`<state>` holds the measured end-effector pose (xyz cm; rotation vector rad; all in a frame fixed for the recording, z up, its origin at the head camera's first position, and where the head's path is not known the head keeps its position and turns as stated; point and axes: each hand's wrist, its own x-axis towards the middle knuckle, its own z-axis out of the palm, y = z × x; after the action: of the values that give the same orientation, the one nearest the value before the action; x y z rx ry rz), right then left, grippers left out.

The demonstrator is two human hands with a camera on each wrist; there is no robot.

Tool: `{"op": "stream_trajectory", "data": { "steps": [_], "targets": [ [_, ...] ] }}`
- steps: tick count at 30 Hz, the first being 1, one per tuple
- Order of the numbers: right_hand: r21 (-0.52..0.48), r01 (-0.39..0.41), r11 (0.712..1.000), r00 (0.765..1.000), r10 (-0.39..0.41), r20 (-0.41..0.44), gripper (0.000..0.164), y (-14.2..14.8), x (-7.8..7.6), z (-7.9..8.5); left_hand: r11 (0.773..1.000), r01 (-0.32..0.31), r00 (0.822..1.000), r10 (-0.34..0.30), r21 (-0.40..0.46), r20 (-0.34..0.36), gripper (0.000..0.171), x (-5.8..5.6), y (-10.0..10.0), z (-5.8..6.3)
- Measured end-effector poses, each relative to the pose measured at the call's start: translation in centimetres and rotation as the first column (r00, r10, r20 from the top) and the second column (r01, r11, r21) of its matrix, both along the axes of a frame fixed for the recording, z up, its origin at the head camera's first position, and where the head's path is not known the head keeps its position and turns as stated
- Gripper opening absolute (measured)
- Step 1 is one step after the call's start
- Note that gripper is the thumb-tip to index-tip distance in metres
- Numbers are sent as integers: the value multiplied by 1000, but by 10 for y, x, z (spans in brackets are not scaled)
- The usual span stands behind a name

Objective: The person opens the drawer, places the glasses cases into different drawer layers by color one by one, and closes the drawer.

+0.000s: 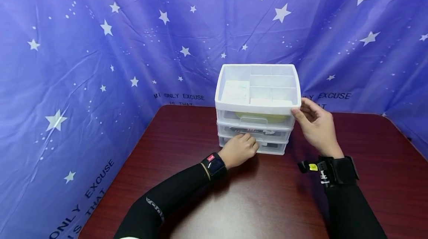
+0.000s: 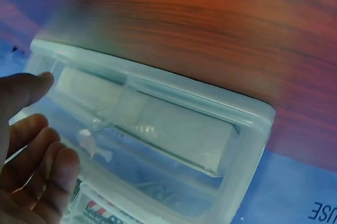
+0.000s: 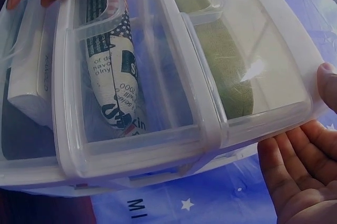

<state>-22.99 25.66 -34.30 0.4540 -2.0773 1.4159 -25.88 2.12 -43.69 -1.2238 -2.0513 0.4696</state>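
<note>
A white plastic drawer unit (image 1: 257,108) with three clear drawers stands on the table. My left hand (image 1: 239,150) is in front of the bottom drawer (image 2: 158,155). In the left wrist view, its thumb and bent fingers are apart, with nothing visibly pinched between them. My right hand (image 1: 317,125) grips the upper right corner of the unit, thumb on the front of the rim and fingers round the side. Through the clear fronts show a yellow-green item (image 3: 226,71) in the top drawer, a printed pouch (image 3: 113,76) in the middle one and a white box (image 3: 34,71) in the bottom one.
The unit's top is a divided tray (image 1: 272,81) with a pale flat item (image 1: 235,91) in its left compartment. Under everything is a dark red wooden table (image 1: 187,127). A blue star-patterned curtain (image 1: 187,38) hangs close behind and on the left.
</note>
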Motion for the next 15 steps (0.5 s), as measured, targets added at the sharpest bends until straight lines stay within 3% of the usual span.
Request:
{"op": "stream_trajectory", "data": {
  "steps": [5,9,11,15],
  "targets": [
    [39,58,998,998,-56,-40,37,13,-6,-8,999,-1,992,-5,45,129,21,3,6,6],
    [147,119,982,992,-109,-70,43,20,-13,-16,993,6,969,-35,117,243,33,8,2,13],
    [214,143,966,988,-128,-83,50,21,-13,-18,988,15,949,-62,152,309,40,11,-2,17],
    [315,158,936,987,-140,-78,72,22,-6,-18,982,5,891,-89,187,445,57,18,-12,25]
  ]
}}
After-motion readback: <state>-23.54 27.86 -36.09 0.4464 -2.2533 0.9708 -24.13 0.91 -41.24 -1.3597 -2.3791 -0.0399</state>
